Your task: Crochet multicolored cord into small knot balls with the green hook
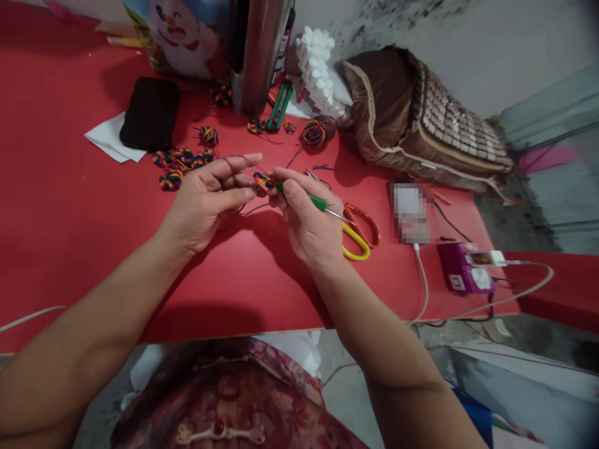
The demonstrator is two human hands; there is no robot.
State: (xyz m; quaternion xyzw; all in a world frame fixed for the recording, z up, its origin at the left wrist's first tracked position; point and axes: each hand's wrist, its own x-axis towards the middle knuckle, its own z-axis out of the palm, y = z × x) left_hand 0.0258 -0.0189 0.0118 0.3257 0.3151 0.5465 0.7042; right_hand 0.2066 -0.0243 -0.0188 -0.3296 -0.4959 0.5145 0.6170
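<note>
My right hand (306,215) is closed around a green-handled crochet hook (314,201), its metal end pointing right. My left hand (210,196) pinches a small multicoloured crochet piece (262,180) between thumb and fingers, with yarn looped over the raised index finger. The hook's tip meets that piece between both hands, above the red table (70,206). A ball of multicoloured yarn (318,131) lies farther back.
Several finished crochet pieces (180,163) lie left of my hands, near a black pouch (150,112) on white paper. Scissors with red and yellow handles (360,234) lie right of my right hand. A metal flask (257,53), a brown bag (421,118) and a purple charger (465,268) with cables are around.
</note>
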